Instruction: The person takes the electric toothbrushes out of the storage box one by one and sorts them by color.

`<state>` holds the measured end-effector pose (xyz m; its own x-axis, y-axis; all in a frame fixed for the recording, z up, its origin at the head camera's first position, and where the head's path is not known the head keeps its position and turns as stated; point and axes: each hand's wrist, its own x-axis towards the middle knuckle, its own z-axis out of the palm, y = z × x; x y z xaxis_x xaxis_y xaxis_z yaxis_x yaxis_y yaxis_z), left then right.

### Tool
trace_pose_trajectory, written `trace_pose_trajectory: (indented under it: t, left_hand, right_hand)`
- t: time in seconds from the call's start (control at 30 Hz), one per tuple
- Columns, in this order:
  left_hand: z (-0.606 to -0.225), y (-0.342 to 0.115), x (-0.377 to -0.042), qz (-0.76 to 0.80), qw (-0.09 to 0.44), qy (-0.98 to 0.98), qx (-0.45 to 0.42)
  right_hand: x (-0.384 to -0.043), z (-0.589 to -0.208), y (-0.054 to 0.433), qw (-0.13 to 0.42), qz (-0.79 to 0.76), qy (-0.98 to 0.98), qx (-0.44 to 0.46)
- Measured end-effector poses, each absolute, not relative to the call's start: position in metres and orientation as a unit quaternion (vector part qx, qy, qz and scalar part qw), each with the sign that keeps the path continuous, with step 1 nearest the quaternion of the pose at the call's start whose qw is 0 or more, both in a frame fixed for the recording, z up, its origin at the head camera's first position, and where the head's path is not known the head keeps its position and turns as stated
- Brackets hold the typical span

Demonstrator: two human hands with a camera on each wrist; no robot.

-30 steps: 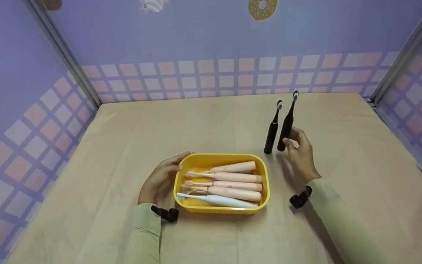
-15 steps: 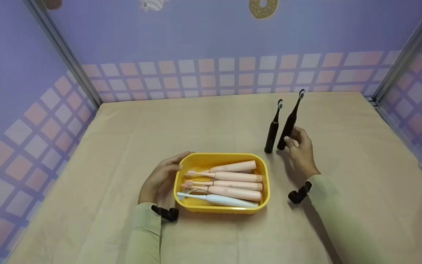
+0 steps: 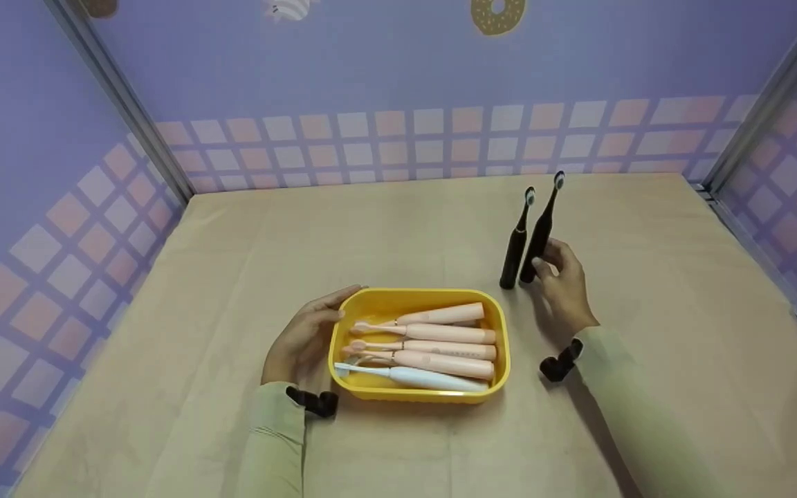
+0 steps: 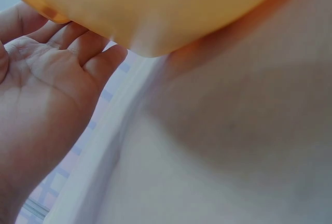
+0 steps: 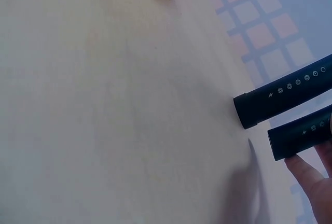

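Observation:
My left hand (image 3: 301,339) holds the left end of a yellow plastic bin (image 3: 423,398), thumb at the rim and fingers along the outer wall. Several pale pink electric toothbrushes (image 3: 448,335) and a white electric toothbrush (image 3: 433,380) lie side by side in the bin, heads to the left. Beyond its right end, my right hand (image 3: 564,283) pinches the lower handle of a black electric toothbrush (image 3: 538,235), head up and leaning right. Just left of it a second black electric toothbrush (image 3: 515,252) stands upright on the table; both handle bases show in the right wrist view.
A pale cloth covers the table (image 3: 267,256). Purple panels with a pink and white checked band (image 3: 388,128) enclose its back and sides. Each wrist wears a small black camera (image 3: 559,366).
The held black toothbrush tilted to the right, then swung back left, now closer to the standing one. My right hand shifted slightly left with it; the left hand and bin stayed put.

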<state>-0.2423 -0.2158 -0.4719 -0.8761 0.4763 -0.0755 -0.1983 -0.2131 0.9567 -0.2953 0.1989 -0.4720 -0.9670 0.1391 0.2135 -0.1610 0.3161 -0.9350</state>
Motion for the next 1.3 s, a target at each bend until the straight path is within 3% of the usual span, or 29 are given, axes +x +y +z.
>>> trace_pose_trajectory:
  t: [0.43,1.3]
  left_hand:
    - [-0.472,-0.215,-0.242,0.782,0.222,0.572,0.113]
    - [-0.472,-0.217,-0.243,0.775,0.232,0.574,0.130]
  right_hand:
    - [-0.299,-0.478,0.197,0.106,0.591,-0.800,-0.005]
    - [-0.299,-0.483,0.197,0.117,0.581,-0.805,0.015]
